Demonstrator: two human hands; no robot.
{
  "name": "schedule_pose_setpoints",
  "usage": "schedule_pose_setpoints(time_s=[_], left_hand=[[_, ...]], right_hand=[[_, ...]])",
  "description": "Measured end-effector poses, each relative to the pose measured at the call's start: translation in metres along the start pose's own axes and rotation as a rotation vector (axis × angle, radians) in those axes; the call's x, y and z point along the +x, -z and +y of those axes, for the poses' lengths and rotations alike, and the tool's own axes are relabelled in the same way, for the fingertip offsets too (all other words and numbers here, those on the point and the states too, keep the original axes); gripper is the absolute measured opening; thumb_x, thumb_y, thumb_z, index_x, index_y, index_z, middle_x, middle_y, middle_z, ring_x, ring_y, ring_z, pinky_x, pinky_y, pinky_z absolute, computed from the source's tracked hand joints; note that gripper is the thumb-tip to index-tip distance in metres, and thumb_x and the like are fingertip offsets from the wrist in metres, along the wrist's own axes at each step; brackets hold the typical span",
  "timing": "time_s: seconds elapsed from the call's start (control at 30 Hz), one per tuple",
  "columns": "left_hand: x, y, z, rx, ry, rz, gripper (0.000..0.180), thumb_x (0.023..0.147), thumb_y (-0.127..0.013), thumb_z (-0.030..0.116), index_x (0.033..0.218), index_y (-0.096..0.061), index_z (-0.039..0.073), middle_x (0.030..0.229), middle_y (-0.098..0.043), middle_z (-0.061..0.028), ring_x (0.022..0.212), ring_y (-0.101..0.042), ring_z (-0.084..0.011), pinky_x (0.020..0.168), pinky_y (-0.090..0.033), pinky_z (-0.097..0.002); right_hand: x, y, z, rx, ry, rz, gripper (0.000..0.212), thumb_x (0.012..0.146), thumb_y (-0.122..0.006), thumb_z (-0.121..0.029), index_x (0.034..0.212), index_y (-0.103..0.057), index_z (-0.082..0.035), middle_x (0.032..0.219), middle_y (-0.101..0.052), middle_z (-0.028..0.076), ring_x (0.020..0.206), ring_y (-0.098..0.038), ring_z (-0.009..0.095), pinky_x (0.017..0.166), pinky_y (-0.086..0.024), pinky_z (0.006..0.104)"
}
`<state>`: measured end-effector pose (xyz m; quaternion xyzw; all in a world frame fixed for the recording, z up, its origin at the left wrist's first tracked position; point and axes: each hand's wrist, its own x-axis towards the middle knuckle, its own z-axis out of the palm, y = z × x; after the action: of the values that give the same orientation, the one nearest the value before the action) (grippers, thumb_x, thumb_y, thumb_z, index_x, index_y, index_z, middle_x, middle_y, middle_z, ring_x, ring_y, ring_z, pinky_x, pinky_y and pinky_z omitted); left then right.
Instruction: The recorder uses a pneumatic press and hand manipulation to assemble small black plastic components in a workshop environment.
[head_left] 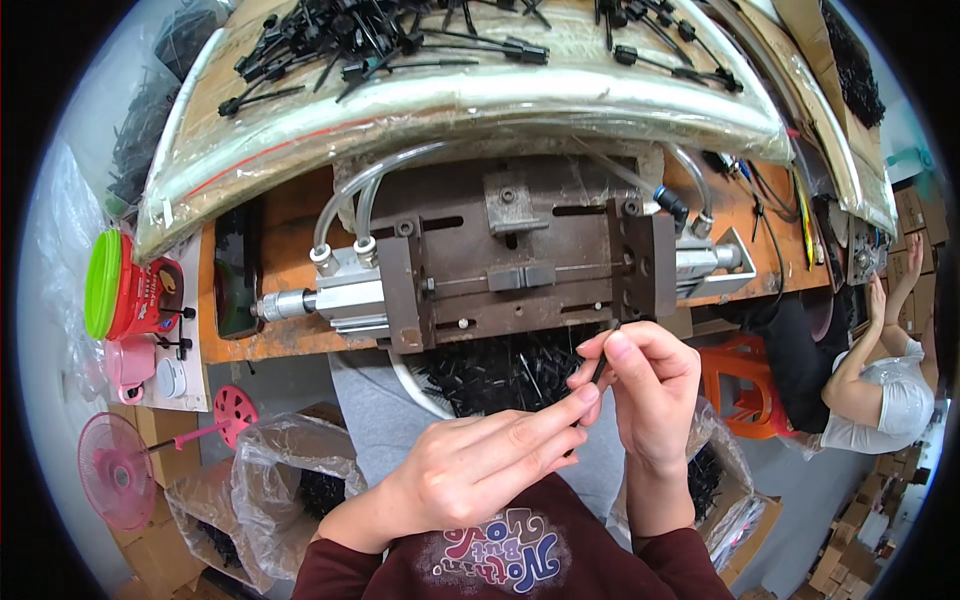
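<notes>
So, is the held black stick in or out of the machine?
Out: left hand and right hand hold the stick before the machine.

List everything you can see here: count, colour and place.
Shelf: one, tan, top
Bench: one, orange, middle
Fixture: one, brown, on bench
Cylinders: two, silver, fixture's ends
Tubes: several, clear, above cylinders
Parts: many, black, shelf and below fixture
Bucket: one, red and green, left
Mug: one, pink, below bucket
Fan: one, pink, lower left
Bags: several, clear, lower sides
Stool: one, orange, right
Boxes: several, brown, right edge
Co-worker: one, pale top, right
Rod: one, black, near centre
Sleeves: two, maroon, lower edge
Left hand: one, bare, at rod
Right hand: one, bare, pinching rod
</notes>
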<state>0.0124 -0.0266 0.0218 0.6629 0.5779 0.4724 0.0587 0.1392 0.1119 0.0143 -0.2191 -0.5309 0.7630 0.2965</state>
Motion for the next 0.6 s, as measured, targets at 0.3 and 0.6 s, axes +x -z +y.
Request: schedule_pose_setpoints(time_s=[0.3,0.6], left_hand=[[0.006,-0.004,-0.027,0.389,0.125,0.068,0.025,0.074,-0.076,0.01,0.095,-0.068,-0.002,0.12,-0.066,-0.0175,0.086,-0.069,-0.0236,0.074,-0.057,-0.0314],[0.016,-0.014,-0.033,0.475,0.116,0.062,0.026,0.07,-0.078,0.01,0.091,-0.068,0.001,0.119,-0.067,-0.0155,0.072,-0.068,-0.0212,0.067,-0.054,-0.029]], right_hand=[[0.112,0.034,-0.089,-1.253,0.928,0.276,0.017,0.083,-0.072,-0.008,0.1,-0.071,-0.006,0.089,-0.071,0.002,0.062,-0.058,0.008,0.053,-0.044,0.022],[0.223,0.064,-0.147,-1.757,0.407,0.0,0.057,0.07,-0.077,-0.023,0.123,-0.062,-0.005,0.104,-0.071,0.013,0.08,-0.063,0.018,0.073,-0.052,0.0337]])
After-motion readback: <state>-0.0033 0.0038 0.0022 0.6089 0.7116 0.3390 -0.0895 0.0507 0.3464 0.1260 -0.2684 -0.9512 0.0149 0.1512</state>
